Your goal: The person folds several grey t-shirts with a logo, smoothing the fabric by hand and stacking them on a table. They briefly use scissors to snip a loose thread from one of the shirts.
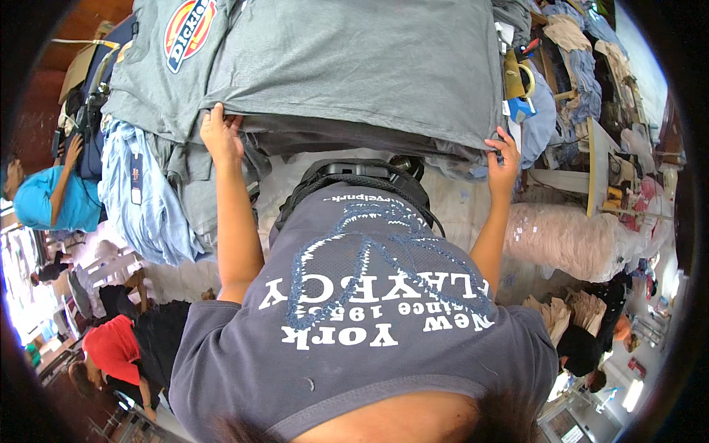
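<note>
A grey T-shirt (354, 66) is spread flat in front of me, its hem toward my body. At the hem's left end, my left hand (221, 138) pinches the cloth between thumb and fingers. My right hand (504, 153) grips the hem's right corner the same way. Between the two hands the hem runs nearly straight. More dark grey cloth (332, 136) lies beneath this edge. Just left of the shirt lies another grey garment (151, 92) with a round red, yellow and white print. What lies under the spread shirt is hidden.
Light blue garments (144, 196) with a dark hang tag hang at the left. Right of the shirt sit a yellow tape roll (527, 80) and a blue box (521, 109). A plastic-wrapped roll (565, 240) lies at right. People in turquoise (55, 198) and red (114, 347) work at left.
</note>
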### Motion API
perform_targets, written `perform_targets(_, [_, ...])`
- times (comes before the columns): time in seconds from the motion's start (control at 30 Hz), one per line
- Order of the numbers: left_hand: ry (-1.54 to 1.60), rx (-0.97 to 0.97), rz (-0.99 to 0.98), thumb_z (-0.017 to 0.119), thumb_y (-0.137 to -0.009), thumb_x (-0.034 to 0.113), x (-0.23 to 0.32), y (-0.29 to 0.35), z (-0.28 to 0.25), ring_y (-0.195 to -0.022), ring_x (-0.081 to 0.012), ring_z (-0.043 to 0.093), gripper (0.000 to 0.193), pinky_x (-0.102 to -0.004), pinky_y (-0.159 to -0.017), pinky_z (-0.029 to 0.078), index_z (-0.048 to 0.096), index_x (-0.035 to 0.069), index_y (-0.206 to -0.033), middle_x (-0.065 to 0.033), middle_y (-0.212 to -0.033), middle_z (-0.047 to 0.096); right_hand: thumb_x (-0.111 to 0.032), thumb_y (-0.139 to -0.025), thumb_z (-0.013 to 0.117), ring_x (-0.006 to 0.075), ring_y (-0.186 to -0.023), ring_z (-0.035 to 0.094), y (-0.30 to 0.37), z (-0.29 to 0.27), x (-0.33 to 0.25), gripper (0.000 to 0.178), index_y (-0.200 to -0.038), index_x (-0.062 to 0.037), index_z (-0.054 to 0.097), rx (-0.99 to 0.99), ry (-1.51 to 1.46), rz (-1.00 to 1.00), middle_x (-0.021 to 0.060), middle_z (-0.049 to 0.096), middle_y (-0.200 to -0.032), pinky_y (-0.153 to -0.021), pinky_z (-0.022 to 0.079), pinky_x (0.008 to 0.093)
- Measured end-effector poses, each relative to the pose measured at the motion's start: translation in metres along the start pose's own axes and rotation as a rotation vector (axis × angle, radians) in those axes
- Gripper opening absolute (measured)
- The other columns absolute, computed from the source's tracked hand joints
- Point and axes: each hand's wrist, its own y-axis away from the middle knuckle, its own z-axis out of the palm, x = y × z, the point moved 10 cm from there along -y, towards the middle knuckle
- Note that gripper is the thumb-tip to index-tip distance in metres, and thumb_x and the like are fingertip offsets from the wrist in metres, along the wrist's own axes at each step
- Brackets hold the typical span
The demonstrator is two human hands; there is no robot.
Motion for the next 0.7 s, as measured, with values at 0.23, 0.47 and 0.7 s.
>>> perform_targets(0.23, [-0.089, -0.04, -0.104, 0.06, -0.078, 0.023, 0.009, 0.006, 0.005, -0.062, -0.0123, 0.05, 0.019, -0.0263, -0.056, 0.045, 0.049, 0.01, -0.087, -0.0009, -0.072, 0.051, 0.004, -0.064, 0.055, 0.0226, -0.103, 0.047, 0.0, -0.002, -0.003, 0.022, -0.082, -0.0069, 0.06, -0.046, -0.022, 0.014, 0.005, 0.053, -0.112, -0.088, 0.034, 0.0313])
perform_targets(0.47, [-0.222, 0.027, -0.037, 0.064, -0.073, 0.01, 0.03, -0.005, -0.004, -0.048, -0.01, 0.051, 0.035, -0.0173, -0.041, 0.037, 0.043, 0.008, -0.101, -0.0031, -0.063, 0.051, -0.003, -0.072, 0.056, 0.0199, -0.096, 0.049, -0.017, -0.011, -0.001, 0.014, -0.086, -0.0057, 0.058, 0.012, -0.1, -0.006, 0.0063, 0.057, -0.1, -0.085, 0.034, 0.0301])
perform_targets(0.7, [0.236, -0.205, -0.186, 0.054, -0.076, -0.002, 0.016, -0.05, 0.047, -0.099, -0.0334, 0.052, 0.041, -0.0313, -0.081, 0.048, 0.033, -0.009, -0.111, -0.0258, -0.106, 0.048, -0.014, -0.076, 0.058, 0.02, -0.066, 0.052, -0.082, 0.014, 0.047, 0.017, -0.09, -0.0049, 0.056, 0.153, -0.194, 0.249, 0.0058, 0.057, -0.077, -0.063, 0.041, 0.0302])
